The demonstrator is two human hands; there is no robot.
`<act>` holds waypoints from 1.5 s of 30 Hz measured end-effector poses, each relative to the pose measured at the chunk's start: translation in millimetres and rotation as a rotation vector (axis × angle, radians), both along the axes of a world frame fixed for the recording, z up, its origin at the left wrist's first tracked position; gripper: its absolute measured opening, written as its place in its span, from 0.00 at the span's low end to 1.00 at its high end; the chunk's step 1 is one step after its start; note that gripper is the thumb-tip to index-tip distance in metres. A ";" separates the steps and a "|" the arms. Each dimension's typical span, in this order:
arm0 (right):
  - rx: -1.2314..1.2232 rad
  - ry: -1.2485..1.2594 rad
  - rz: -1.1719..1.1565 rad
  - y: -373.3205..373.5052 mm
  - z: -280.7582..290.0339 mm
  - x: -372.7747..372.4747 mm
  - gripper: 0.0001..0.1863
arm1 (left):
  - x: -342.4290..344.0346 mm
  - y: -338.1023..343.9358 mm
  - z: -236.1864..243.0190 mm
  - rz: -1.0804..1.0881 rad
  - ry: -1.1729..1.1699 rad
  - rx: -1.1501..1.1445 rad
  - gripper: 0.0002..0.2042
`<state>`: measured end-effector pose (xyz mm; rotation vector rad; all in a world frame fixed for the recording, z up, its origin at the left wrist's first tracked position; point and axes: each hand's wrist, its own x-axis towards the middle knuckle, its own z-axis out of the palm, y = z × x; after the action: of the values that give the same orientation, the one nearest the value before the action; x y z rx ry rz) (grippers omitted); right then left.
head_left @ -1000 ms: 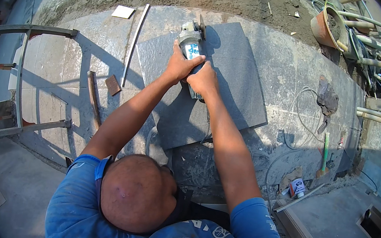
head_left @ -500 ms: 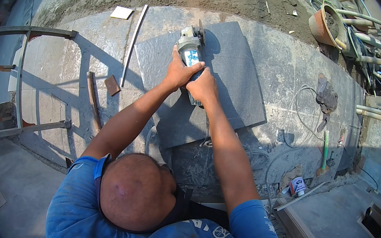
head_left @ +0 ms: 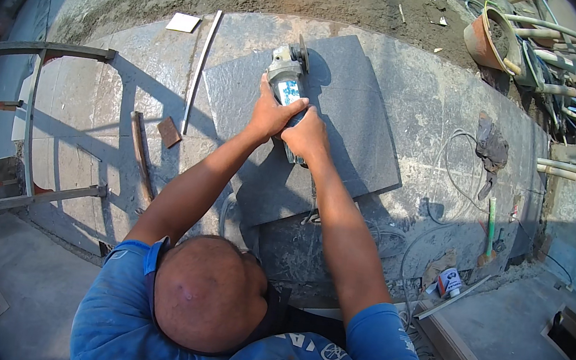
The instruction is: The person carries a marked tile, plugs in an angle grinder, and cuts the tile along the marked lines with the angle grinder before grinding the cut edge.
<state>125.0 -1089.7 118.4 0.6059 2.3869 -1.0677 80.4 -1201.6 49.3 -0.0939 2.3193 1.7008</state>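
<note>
Left of the hands, a thin metal strip (head_left: pixel 199 72) lies on the concrete floor (head_left: pixel 119 87). The left hand (head_left: pixel 271 114) and right hand (head_left: pixel 305 137), close together, both clamp the angle grinder (head_left: pixel 287 83), which rests on a dark stone slab (head_left: pixel 354 109) just beyond them.

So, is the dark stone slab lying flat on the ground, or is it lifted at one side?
Flat. The slab rests with its whole face up on the concrete floor, and the grinder sits on top of it.
</note>
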 end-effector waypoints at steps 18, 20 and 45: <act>0.015 0.005 0.006 5.4 1.8 23.7 0.28 | 26.9 6.4 9.1 0.010 0.005 -0.049 0.59; 0.018 0.008 0.011 5.6 1.4 25.0 0.28 | 28.6 6.4 9.1 0.011 0.021 -0.038 0.59; 0.003 -0.002 0.000 4.3 3.0 36.9 0.30 | 39.3 5.7 9.4 0.003 -0.022 -0.064 0.59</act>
<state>161.9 -1085.4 121.4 0.6079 2.3871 -1.0637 119.7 -1196.0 58.7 -0.1277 2.3584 1.6190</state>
